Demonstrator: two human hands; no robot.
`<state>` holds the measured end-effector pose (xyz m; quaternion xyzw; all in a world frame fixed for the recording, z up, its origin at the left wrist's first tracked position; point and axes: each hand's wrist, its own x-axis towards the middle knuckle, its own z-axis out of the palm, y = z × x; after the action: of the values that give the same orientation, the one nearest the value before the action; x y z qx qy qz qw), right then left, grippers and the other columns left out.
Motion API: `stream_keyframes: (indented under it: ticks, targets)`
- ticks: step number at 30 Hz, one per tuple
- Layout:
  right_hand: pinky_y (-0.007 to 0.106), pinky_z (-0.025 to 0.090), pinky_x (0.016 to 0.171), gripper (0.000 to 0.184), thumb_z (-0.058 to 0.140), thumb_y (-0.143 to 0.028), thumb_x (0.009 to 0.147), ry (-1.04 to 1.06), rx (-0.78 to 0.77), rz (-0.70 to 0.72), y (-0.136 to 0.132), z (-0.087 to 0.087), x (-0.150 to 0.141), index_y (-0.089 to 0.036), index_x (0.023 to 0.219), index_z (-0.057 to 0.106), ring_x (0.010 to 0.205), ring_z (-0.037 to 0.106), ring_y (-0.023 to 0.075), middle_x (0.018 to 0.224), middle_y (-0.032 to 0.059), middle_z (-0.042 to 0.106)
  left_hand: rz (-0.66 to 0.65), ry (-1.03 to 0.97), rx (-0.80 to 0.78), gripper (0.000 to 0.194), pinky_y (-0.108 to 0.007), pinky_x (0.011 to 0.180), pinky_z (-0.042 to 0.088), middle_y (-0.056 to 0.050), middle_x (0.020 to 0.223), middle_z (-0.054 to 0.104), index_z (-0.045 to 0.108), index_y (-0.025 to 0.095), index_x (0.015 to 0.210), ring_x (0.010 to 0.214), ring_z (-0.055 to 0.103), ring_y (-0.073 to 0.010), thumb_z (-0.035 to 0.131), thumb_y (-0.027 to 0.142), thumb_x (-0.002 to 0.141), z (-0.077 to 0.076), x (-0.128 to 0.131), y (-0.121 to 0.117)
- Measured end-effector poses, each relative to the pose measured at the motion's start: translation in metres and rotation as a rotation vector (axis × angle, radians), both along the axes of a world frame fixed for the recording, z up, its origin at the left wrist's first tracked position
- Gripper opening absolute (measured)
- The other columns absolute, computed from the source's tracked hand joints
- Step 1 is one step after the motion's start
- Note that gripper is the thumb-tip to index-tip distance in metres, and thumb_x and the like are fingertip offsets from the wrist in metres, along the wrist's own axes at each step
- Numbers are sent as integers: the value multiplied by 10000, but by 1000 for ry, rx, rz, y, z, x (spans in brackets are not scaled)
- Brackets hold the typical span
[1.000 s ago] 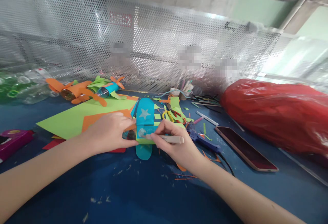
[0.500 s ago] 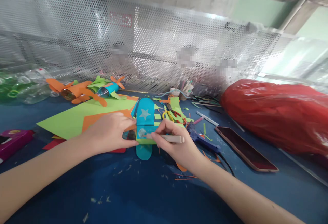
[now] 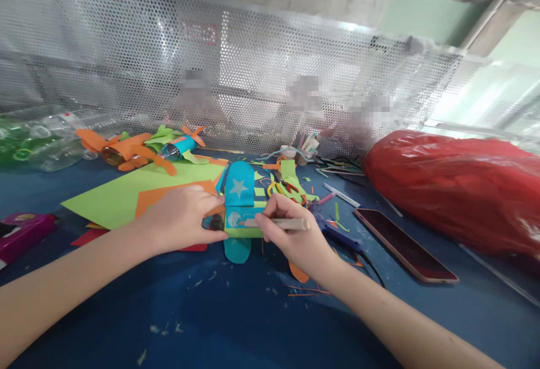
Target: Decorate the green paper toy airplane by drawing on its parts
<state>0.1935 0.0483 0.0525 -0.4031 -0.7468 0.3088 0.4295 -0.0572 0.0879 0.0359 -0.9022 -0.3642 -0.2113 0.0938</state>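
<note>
In the middle of the table lies a model plane (image 3: pixel 238 187) made from a bottle wrapped in green and blue paper, with a star on its upper wing. My left hand (image 3: pixel 181 215) grips its left end, thumb and fingers around the bottle's dark tip. A pale marker pen (image 3: pixel 289 223) is pinched in my right hand (image 3: pixel 291 231). Its tip rests at a light drawn figure on the blue paper patch; whether it touches cannot be made out. Beneath the left hand lie green paper (image 3: pixel 113 197) and orange paper (image 3: pixel 147 199).
Finished-looking paper-and-bottle planes (image 3: pixel 126 149) stand at the back left beside plastic bottles (image 3: pixel 50 144). Scissors (image 3: pixel 287 184) lie among paper scraps. To the right are a blue glue gun (image 3: pixel 341 235), a phone (image 3: pixel 405 245) and a big red bag (image 3: pixel 455 189). A purple object (image 3: pixel 29 234) sits far left.
My right hand has shifted slightly right with the marker pen, uncovering more of the blue patch. The left hand and the model plane have stayed in place.
</note>
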Motion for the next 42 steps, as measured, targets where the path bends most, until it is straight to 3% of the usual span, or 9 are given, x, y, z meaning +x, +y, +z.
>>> stream_keyframes:
  ticks: [18,29,42]
  targets:
    - [272,337,528,256,611,-342,886,-43,30,4,1,0,0,-253,702,457,541,428,126,603,-50,506,14,28,-6,347,-379,709,505,-49,955,798,729,239,1064,854,704,-283,719,548,907,3,1,-3]
    - [276,347,533,248,612,-345,900,-27,21,-3,1,-3,0,-255,723,462,540,446,127,612,-52,514,30,21,-5,345,-376,706,524,-32,982,796,716,287,1056,866,712,-284,710,588,887,1,0,-1]
    - [271,355,535,262,622,-347,900,-47,23,5,1,-2,0,-253,714,464,548,448,126,614,-50,519,42,35,-21,382,-381,735,533,-45,996,799,733,256,1104,885,713,-291,714,577,898,4,2,-4]
